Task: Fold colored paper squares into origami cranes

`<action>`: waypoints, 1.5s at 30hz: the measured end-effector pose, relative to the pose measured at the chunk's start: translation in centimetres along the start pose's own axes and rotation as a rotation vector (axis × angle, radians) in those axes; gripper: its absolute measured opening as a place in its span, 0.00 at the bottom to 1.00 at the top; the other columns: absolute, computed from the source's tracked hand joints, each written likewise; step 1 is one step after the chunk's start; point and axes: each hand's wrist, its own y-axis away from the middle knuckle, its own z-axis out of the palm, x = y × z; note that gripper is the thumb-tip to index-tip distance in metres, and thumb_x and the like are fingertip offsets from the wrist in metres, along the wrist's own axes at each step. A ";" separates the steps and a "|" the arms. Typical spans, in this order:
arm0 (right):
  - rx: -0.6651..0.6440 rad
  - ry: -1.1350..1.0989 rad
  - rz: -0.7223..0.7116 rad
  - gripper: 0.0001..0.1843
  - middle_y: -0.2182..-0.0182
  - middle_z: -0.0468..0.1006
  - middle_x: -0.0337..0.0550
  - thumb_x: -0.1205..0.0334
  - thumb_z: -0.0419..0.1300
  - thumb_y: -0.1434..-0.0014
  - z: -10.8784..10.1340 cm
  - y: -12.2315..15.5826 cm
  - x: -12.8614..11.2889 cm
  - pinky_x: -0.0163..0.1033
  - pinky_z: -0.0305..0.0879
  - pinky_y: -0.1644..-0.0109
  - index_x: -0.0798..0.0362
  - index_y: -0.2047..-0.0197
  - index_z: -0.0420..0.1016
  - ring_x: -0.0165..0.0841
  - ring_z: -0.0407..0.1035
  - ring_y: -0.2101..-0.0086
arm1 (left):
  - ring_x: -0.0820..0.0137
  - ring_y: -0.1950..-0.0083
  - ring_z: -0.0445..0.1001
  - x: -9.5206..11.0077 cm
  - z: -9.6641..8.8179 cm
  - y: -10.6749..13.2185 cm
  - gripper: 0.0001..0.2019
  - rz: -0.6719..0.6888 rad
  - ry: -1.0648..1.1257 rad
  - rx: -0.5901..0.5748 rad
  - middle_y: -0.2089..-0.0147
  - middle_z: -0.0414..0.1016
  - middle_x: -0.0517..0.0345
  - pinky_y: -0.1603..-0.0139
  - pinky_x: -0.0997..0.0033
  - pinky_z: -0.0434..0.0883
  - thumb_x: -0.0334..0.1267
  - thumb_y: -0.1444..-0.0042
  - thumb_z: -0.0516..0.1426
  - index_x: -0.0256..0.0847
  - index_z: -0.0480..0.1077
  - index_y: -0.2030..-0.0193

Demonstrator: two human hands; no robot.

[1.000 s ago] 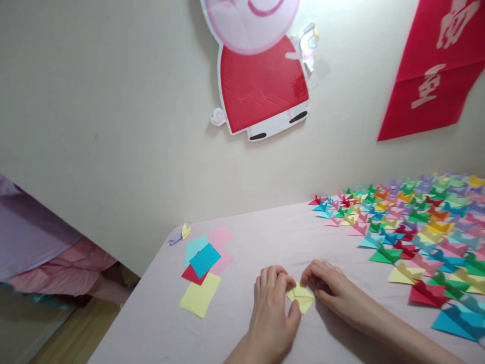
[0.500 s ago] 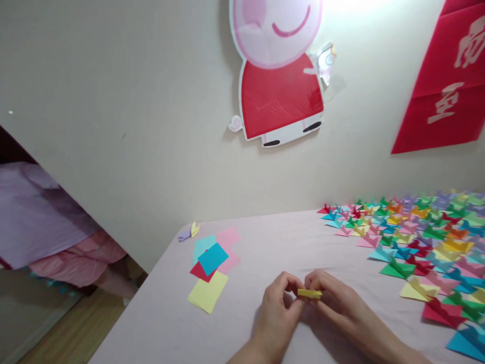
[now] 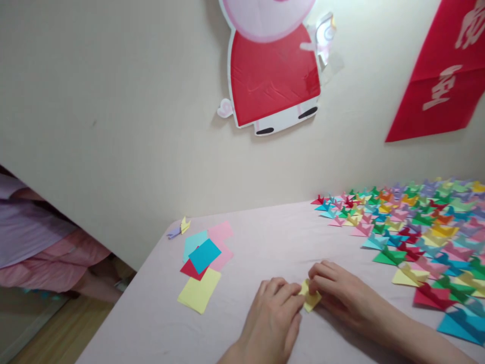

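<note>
A small folded yellow paper (image 3: 310,299) lies on the pale pink table (image 3: 265,242) between both my hands. My left hand (image 3: 275,316) rests palm down with its fingertips pressed onto the paper's left edge. My right hand (image 3: 335,290) curls its fingers over the paper's right side and pinches it. Most of the paper is hidden under the fingers.
Loose coloured paper squares (image 3: 202,260) lie left of my hands, a yellow one (image 3: 199,296) nearest. Two tiny folded pieces (image 3: 181,228) sit near the table's far left corner. Rows of several folded paper figures (image 3: 417,232) fill the right side. Wall decorations hang behind.
The yellow paper, lifted between my fingertips half a second ago, is now down flat on the table with both hands pressing on it.
</note>
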 end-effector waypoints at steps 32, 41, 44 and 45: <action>0.028 -0.226 0.231 0.09 0.68 0.76 0.39 0.72 0.59 0.45 0.0 -0.8 -0.4 0.44 0.61 0.53 0.50 0.73 0.69 0.37 0.66 0.60 | 0.62 0.56 0.68 0.7 1.7 0.4 0.09 0.154 -0.231 0.034 0.57 0.74 0.51 0.54 0.62 0.66 0.25 0.39 0.50 0.38 0.68 0.56; 0.031 -0.233 0.238 0.09 0.66 0.76 0.39 0.73 0.59 0.46 -0.1 -0.7 -0.3 0.45 0.61 0.52 0.50 0.72 0.68 0.38 0.66 0.59 | 0.60 0.54 0.67 1.0 1.7 0.2 0.12 0.145 -0.263 -0.043 0.57 0.73 0.50 0.54 0.60 0.67 0.31 0.38 0.52 0.37 0.67 0.48; 0.023 -0.233 0.238 0.09 0.65 0.76 0.39 0.73 0.59 0.46 0.0 -0.7 -0.3 0.45 0.61 0.51 0.50 0.72 0.67 0.38 0.66 0.58 | 0.60 0.54 0.67 1.0 1.7 0.2 0.13 0.142 -0.249 -0.049 0.56 0.72 0.50 0.54 0.59 0.67 0.30 0.38 0.51 0.37 0.67 0.47; 0.019 -0.231 0.237 0.09 0.65 0.76 0.39 0.73 0.59 0.46 0.0 -0.6 -0.3 0.45 0.61 0.51 0.50 0.72 0.67 0.38 0.66 0.58 | 0.60 0.54 0.67 1.0 1.7 0.2 0.13 0.143 -0.245 -0.048 0.56 0.72 0.50 0.54 0.59 0.67 0.30 0.38 0.51 0.37 0.67 0.47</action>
